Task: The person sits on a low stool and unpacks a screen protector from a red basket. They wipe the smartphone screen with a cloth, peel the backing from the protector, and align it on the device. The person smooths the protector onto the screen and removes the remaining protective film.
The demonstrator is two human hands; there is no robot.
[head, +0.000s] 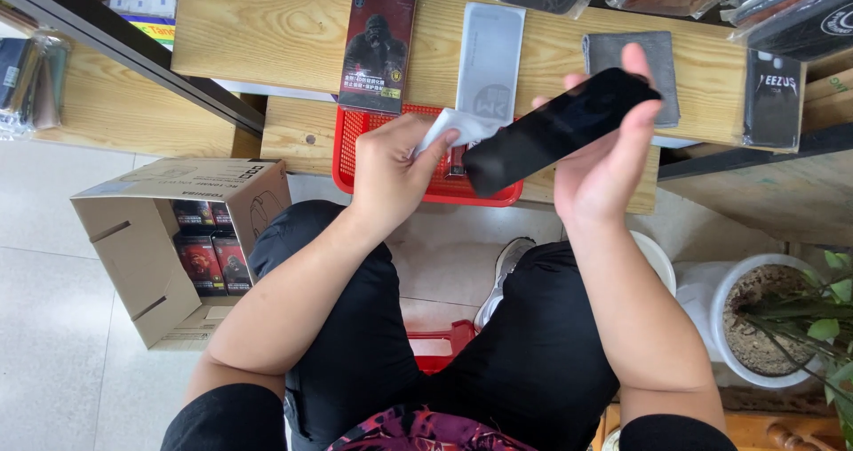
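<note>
My right hand point(597, 162) holds a black phone point(555, 129) by its edges, screen facing up and tilted, above the wooden bench. My left hand point(395, 171) pinches a small white wipe point(449, 129) and presses it against the phone's lower left end. Both hands hover over a red plastic basket point(355, 144) that rests on the lower wooden shelf. I sit with my knees in black trousers below the hands.
On the wooden bench point(258, 33) lie a dark product box point(378, 47), a grey packet point(490, 55), a grey cloth point(662, 60) and bagged cases point(771, 100). An open cardboard box point(151, 238) of small packages stands on the floor at left. A white plant pot point(764, 322) is at right.
</note>
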